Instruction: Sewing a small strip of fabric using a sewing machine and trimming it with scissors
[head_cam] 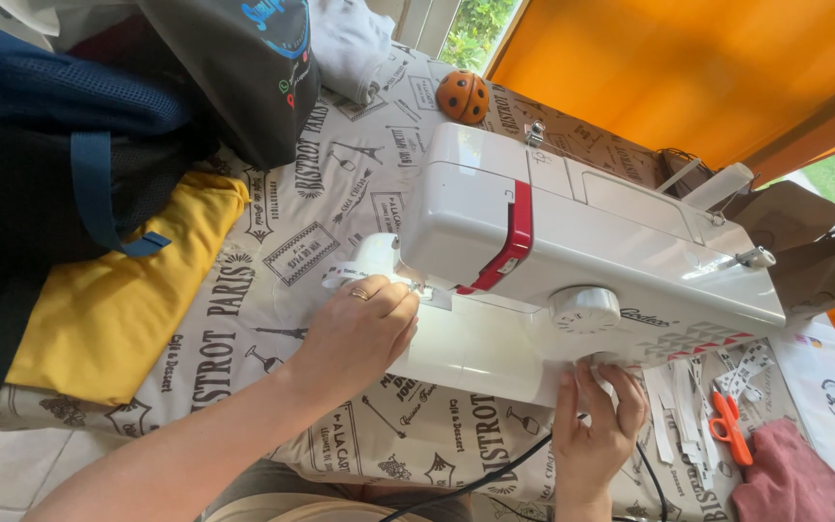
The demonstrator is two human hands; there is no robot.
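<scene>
A white sewing machine (572, 261) with a red stripe is set on a printed tablecloth (244, 290). The left hand (359, 333) is curled against the needle end at the machine's left, where a white strip (340, 274) is pinched between its fingertips. The right hand (596, 425) is pressed half open against the near side of the base, with nothing gripped. Orange scissors (730, 427) are seen just right of that hand.

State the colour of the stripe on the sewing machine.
Red, on the white sewing machine; the stripe shows best in the head view.
</scene>
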